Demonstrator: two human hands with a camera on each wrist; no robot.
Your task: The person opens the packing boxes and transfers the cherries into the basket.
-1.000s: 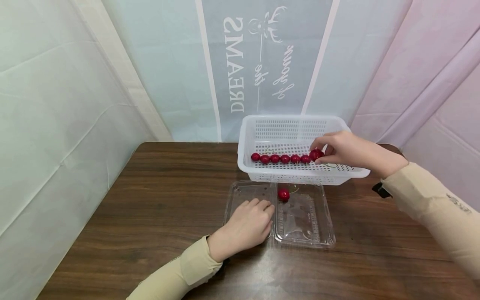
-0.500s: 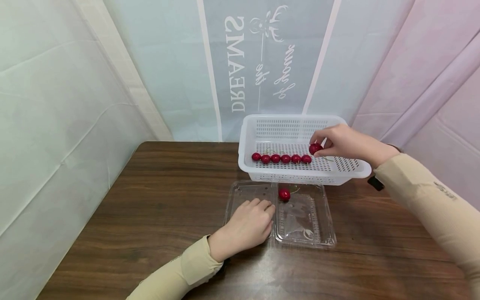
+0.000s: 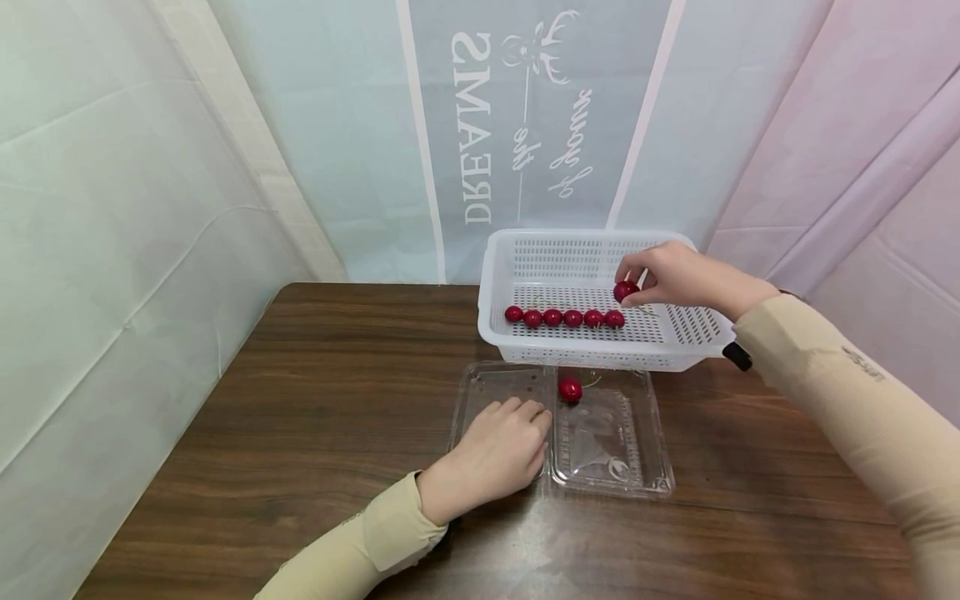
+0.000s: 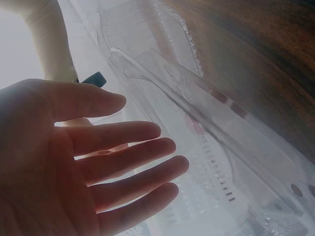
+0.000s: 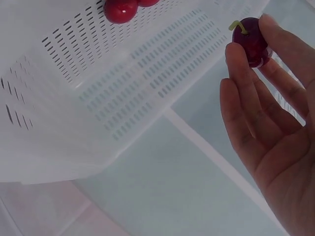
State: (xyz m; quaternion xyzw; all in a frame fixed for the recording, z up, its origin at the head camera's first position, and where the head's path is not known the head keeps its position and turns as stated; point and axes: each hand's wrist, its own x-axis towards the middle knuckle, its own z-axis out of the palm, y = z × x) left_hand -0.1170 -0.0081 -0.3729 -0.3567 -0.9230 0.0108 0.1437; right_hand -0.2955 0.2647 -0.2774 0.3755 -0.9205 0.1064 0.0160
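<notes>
My right hand (image 3: 678, 273) pinches a dark red cherry (image 3: 625, 291) between thumb and fingertips, over the right part of a white slotted plastic basket (image 3: 491, 287). A bent green stem shows on that cherry (image 5: 252, 44) in the right wrist view. Several red cherries (image 3: 552, 317) lie in a row across the basket floor. In front of it lies an unfolded clear plastic clamshell box (image 3: 607, 487). One cherry (image 3: 570, 390) with a thin stem sits in its right half. My left hand (image 3: 495, 450) is over the box's left half, fingers extended and slightly spread in the left wrist view.
Everything stands on a dark wooden table (image 3: 300, 400). Pale cloth with printed lettering (image 3: 474, 125) hangs right behind the basket, and more cloth closes off both sides. The basket's raised rim lies between its floor and the clear box.
My right hand has lifted the cherry away from the right end of the row, moving slightly back and left. The left hand stays where it was.
</notes>
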